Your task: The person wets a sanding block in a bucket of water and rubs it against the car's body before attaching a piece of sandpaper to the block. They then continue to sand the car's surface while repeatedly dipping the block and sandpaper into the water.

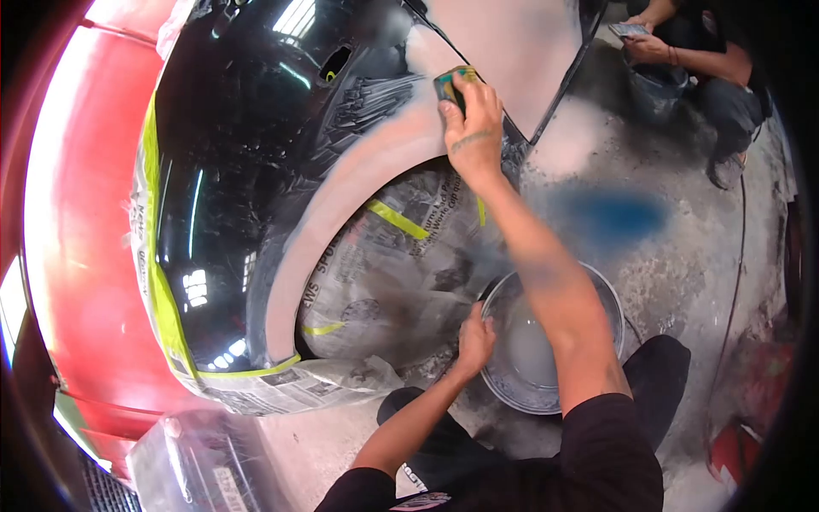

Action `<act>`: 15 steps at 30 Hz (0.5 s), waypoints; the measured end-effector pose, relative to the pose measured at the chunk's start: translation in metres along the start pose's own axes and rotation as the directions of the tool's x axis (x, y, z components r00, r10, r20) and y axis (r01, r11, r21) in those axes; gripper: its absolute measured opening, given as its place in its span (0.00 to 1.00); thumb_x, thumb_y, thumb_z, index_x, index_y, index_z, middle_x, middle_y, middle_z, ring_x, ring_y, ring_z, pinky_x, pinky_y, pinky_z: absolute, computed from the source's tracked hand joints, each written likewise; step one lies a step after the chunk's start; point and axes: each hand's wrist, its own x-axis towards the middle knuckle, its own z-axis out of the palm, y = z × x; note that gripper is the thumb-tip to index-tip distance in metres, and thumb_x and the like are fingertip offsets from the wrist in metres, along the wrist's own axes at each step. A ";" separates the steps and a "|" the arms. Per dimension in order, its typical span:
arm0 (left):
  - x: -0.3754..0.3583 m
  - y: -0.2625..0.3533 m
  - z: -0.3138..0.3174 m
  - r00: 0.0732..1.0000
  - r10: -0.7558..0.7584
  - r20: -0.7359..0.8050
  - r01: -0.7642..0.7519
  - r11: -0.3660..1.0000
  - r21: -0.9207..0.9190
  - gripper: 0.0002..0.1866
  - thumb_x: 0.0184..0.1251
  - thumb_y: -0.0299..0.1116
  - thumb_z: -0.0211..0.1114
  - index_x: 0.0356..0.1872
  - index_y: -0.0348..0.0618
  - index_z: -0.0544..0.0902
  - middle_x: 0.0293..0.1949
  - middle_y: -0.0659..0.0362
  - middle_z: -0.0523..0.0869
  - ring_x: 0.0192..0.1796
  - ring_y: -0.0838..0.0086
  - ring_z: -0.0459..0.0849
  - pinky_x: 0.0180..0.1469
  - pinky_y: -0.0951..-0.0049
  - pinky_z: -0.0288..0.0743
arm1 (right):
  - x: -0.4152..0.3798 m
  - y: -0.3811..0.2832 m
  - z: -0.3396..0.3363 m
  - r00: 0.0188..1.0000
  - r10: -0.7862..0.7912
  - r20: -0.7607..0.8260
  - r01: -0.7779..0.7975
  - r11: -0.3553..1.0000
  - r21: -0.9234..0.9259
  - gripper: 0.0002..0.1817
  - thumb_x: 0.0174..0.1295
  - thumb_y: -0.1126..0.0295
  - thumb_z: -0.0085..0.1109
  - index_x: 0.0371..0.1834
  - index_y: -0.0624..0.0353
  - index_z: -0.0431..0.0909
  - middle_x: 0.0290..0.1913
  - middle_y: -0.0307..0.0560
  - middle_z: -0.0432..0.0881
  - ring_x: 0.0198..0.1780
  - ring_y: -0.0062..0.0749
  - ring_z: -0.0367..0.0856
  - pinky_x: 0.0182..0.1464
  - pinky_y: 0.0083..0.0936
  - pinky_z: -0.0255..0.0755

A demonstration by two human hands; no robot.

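A glossy black car panel (222, 171) fills the middle, with a broad pale band (367, 162) following its wheel arch; a red car body (94, 213) curves along the left edge. Speckled floor (682, 299) spreads out to the right. Newspaper (358, 282), stuck with strips of yellow-green tape (397, 219), covers the arch opening. At upper right, 1 other person (708, 64) sits with a phone-like device (629, 29) in hand. A round bucket (522, 406) of greyish liquid stands below the arch, partly behind the right forearm. Of the wearer's 2 hands, the left hand (476, 343) is curled at the bucket's left rim; I cannot tell whether it grips anything. The right hand (472, 124) is closed around a small green-and-yellow block (445, 90), which lies against the pale band above the arch, near the panel's edge.
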 end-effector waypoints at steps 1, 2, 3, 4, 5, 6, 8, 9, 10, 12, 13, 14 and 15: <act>-0.001 -0.003 0.001 0.996 0.077 -0.047 -0.078 0.997 -0.026 0.22 0.77 0.29 0.64 0.68 0.34 0.77 0.44 0.31 0.90 0.49 0.33 0.89 0.53 0.40 0.80 | 0.000 0.002 0.003 0.999 0.019 -0.040 -0.019 1.000 -0.004 0.23 0.69 0.72 0.66 0.67 0.61 0.81 0.60 0.59 0.80 0.62 0.59 0.77 0.67 0.50 0.72; -0.002 -0.003 0.002 0.996 0.080 -0.051 -0.081 0.996 -0.029 0.22 0.77 0.29 0.64 0.68 0.34 0.77 0.44 0.31 0.90 0.49 0.33 0.89 0.53 0.40 0.80 | 0.004 -0.002 0.003 0.996 0.031 -0.080 -0.032 0.999 -0.008 0.22 0.69 0.72 0.65 0.67 0.61 0.80 0.59 0.59 0.79 0.60 0.60 0.76 0.66 0.51 0.71; -0.001 -0.002 0.003 0.998 0.048 -0.038 -0.049 0.999 -0.017 0.22 0.77 0.29 0.64 0.68 0.34 0.77 0.43 0.31 0.90 0.49 0.33 0.88 0.52 0.39 0.80 | -0.001 -0.010 0.003 0.994 0.094 -0.057 -0.094 0.996 0.010 0.22 0.70 0.71 0.65 0.67 0.62 0.80 0.60 0.60 0.78 0.61 0.61 0.76 0.65 0.52 0.72; 0.001 -0.002 0.002 1.000 0.018 -0.023 -0.018 1.000 0.000 0.22 0.77 0.29 0.64 0.68 0.34 0.77 0.43 0.32 0.90 0.48 0.33 0.88 0.52 0.39 0.80 | -0.007 -0.015 0.000 0.995 0.097 0.017 -0.097 0.995 0.032 0.23 0.70 0.69 0.66 0.67 0.62 0.80 0.61 0.61 0.78 0.60 0.62 0.76 0.65 0.53 0.72; 0.002 -0.002 0.001 0.999 0.025 -0.022 -0.025 1.000 0.004 0.22 0.77 0.29 0.64 0.68 0.34 0.77 0.43 0.32 0.90 0.48 0.33 0.88 0.52 0.39 0.80 | -0.018 -0.026 -0.005 0.998 0.021 0.058 -0.024 0.999 0.048 0.23 0.69 0.69 0.67 0.67 0.61 0.80 0.61 0.61 0.78 0.61 0.62 0.76 0.66 0.53 0.72; 0.003 -0.002 0.002 0.999 0.040 -0.021 -0.041 0.999 -0.004 0.22 0.77 0.29 0.64 0.68 0.34 0.77 0.43 0.31 0.90 0.48 0.33 0.88 0.52 0.38 0.79 | -0.026 -0.032 -0.009 0.993 -0.054 0.101 0.047 0.997 0.065 0.24 0.69 0.69 0.67 0.67 0.61 0.80 0.61 0.61 0.78 0.61 0.62 0.76 0.66 0.54 0.72; -0.003 -0.006 0.001 0.999 0.037 -0.017 -0.037 0.999 0.000 0.22 0.77 0.29 0.64 0.68 0.33 0.76 0.43 0.31 0.89 0.48 0.33 0.88 0.51 0.38 0.79 | -0.018 -0.004 -0.009 0.991 -0.086 0.104 0.083 0.996 0.031 0.23 0.68 0.70 0.68 0.67 0.60 0.80 0.62 0.60 0.78 0.61 0.62 0.77 0.66 0.54 0.73; -0.001 -0.003 0.001 0.997 0.062 -0.041 -0.063 0.998 -0.020 0.20 0.78 0.28 0.64 0.66 0.32 0.77 0.36 0.33 0.88 0.42 0.36 0.89 0.46 0.43 0.79 | -0.002 0.016 -0.007 0.998 0.002 0.056 -0.002 1.000 0.007 0.23 0.68 0.71 0.68 0.66 0.59 0.80 0.62 0.60 0.79 0.61 0.62 0.77 0.66 0.54 0.73; -0.002 -0.002 0.001 0.995 0.086 -0.058 -0.088 0.995 -0.040 0.18 0.78 0.28 0.63 0.64 0.31 0.77 0.30 0.35 0.86 0.35 0.39 0.89 0.41 0.47 0.79 | 0.009 0.031 -0.004 0.996 0.092 0.009 -0.092 0.996 -0.020 0.23 0.68 0.71 0.68 0.66 0.59 0.80 0.62 0.59 0.79 0.61 0.62 0.77 0.65 0.54 0.74; -0.002 -0.006 0.003 0.991 0.116 -0.072 -0.118 0.993 -0.011 0.18 0.78 0.28 0.64 0.63 0.32 0.77 0.29 0.36 0.86 0.34 0.40 0.89 0.40 0.48 0.79 | 0.012 0.027 -0.002 0.994 0.087 -0.069 -0.090 0.995 -0.035 0.22 0.68 0.72 0.67 0.66 0.58 0.80 0.60 0.58 0.79 0.61 0.61 0.77 0.64 0.54 0.74; 0.000 -0.006 0.004 0.983 0.157 -0.095 -0.157 0.988 0.011 0.17 0.78 0.28 0.64 0.63 0.33 0.77 0.28 0.36 0.86 0.33 0.41 0.89 0.39 0.48 0.79 | 0.007 0.021 -0.003 0.993 0.106 -0.043 -0.107 0.994 -0.022 0.22 0.68 0.71 0.67 0.65 0.61 0.81 0.59 0.60 0.80 0.61 0.61 0.78 0.65 0.52 0.74; 0.000 -0.003 0.002 0.983 0.159 -0.091 -0.158 0.987 0.014 0.17 0.78 0.28 0.64 0.63 0.33 0.77 0.28 0.36 0.86 0.33 0.41 0.89 0.39 0.48 0.79 | 0.001 0.009 -0.006 0.992 0.126 -0.016 -0.126 0.992 -0.008 0.22 0.68 0.71 0.68 0.65 0.63 0.81 0.59 0.61 0.82 0.62 0.60 0.79 0.66 0.50 0.74; 0.000 0.001 -0.001 0.995 0.090 -0.048 -0.092 0.996 -0.021 0.18 0.78 0.28 0.64 0.64 0.33 0.77 0.32 0.36 0.88 0.38 0.38 0.89 0.43 0.44 0.79 | -0.009 -0.008 -0.013 0.985 0.135 0.108 -0.135 0.991 -0.012 0.22 0.68 0.71 0.68 0.64 0.63 0.81 0.59 0.61 0.82 0.63 0.60 0.79 0.66 0.50 0.74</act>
